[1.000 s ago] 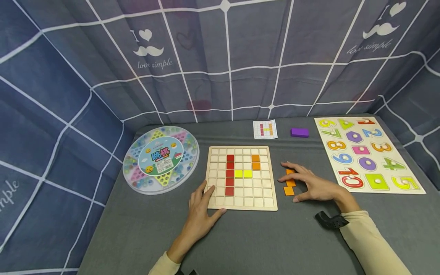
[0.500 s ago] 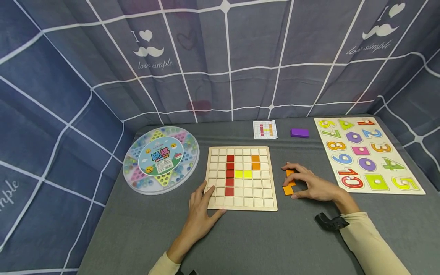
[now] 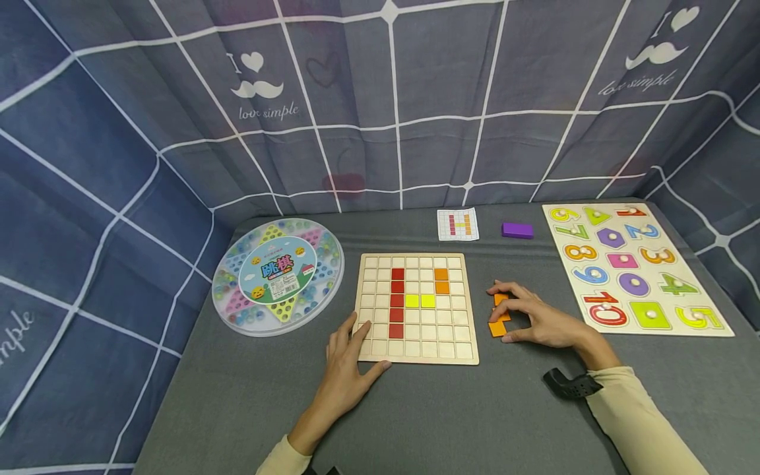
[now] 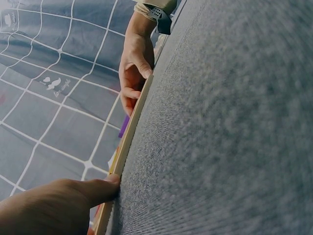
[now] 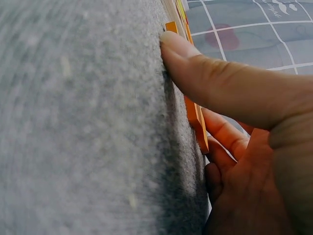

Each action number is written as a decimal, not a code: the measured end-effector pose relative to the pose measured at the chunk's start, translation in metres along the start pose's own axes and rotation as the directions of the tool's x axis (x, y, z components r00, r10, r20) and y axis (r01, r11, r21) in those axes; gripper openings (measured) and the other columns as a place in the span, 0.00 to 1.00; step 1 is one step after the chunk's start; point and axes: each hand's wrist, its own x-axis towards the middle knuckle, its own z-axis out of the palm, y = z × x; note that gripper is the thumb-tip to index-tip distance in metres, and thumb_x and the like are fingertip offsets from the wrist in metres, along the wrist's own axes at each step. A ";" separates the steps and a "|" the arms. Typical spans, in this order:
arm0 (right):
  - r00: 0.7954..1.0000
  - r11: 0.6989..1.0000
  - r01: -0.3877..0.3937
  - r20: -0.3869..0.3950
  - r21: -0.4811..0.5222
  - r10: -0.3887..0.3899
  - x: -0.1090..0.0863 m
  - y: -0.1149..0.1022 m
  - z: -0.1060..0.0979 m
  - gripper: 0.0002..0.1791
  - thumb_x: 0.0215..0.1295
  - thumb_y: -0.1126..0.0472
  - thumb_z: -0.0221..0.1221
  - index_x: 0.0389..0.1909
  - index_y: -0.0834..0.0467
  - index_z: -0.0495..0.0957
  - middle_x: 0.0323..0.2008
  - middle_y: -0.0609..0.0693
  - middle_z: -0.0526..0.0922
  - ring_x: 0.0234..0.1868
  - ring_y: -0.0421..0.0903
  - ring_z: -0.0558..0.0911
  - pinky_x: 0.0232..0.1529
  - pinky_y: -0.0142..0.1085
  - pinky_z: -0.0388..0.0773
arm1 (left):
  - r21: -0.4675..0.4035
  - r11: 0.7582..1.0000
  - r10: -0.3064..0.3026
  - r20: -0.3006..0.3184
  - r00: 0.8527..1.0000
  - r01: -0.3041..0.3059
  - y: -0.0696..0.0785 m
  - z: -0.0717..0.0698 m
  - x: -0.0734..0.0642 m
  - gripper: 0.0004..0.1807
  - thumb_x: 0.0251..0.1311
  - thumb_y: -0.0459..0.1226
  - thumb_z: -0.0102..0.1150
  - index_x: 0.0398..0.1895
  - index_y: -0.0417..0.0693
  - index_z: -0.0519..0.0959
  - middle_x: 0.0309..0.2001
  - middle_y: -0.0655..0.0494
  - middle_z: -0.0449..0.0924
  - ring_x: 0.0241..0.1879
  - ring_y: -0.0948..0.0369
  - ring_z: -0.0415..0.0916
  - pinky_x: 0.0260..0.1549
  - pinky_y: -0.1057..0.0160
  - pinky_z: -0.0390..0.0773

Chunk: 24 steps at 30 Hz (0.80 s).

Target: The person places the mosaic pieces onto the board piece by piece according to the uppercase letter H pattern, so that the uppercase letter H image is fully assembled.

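A square wooden grid board (image 3: 419,343) lies flat on the table, with red tiles (image 3: 396,300) in a column, two yellow tiles (image 3: 420,301) beside it and two orange tiles (image 3: 442,281) near its far right. My left hand (image 3: 347,369) rests at the board's near left corner, fingers on the left side and thumb (image 4: 105,188) against the near edge. Right of the board, several loose orange square tiles (image 3: 497,328) lie close together on the cloth. Over them my right hand (image 3: 543,320) curls, its thumb (image 5: 181,54) and index finger pinching the nearest tile; the fingers partly hide the others.
Behind the board lie a small pattern card (image 3: 458,224) and a purple block (image 3: 517,229). A round Chinese checkers box (image 3: 277,277) sits to the left, and a number puzzle board (image 3: 638,267) to the right. Grid-patterned curtain (image 3: 439,86) stands behind.
My right thumb and index finger have closed together a little around the nearest loose orange tile, nudging it slightly left. The left hand and the board keep their places.
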 end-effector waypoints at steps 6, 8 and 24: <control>1.000 1.000 -0.007 0.001 0.007 0.007 0.000 0.001 0.000 0.16 0.52 0.54 0.73 0.41 0.40 0.80 0.67 0.53 0.64 0.74 0.64 0.50 0.62 0.69 0.44 | -0.003 1.000 -0.005 0.005 1.000 0.005 0.000 0.000 0.000 0.43 0.48 0.46 0.75 0.67 0.39 0.69 0.72 0.35 0.56 0.64 0.42 0.58 0.52 0.41 0.60; 1.000 1.000 -0.007 0.000 0.006 0.007 0.000 0.001 0.000 0.16 0.52 0.54 0.73 0.41 0.40 0.80 0.67 0.53 0.64 0.74 0.64 0.50 0.62 0.69 0.44 | -0.003 1.000 -0.004 0.005 1.000 0.005 0.000 0.000 0.000 0.43 0.49 0.46 0.75 0.67 0.39 0.69 0.72 0.35 0.56 0.64 0.42 0.57 0.53 0.41 0.60; 1.000 1.000 -0.010 -0.010 0.000 0.010 0.000 -0.001 0.001 0.16 0.52 0.54 0.73 0.41 0.40 0.80 0.65 0.52 0.66 0.74 0.64 0.51 0.62 0.68 0.45 | -0.012 1.000 -0.007 0.011 1.000 0.007 0.001 0.000 0.000 0.43 0.49 0.46 0.75 0.67 0.38 0.69 0.72 0.34 0.56 0.63 0.42 0.58 0.54 0.41 0.59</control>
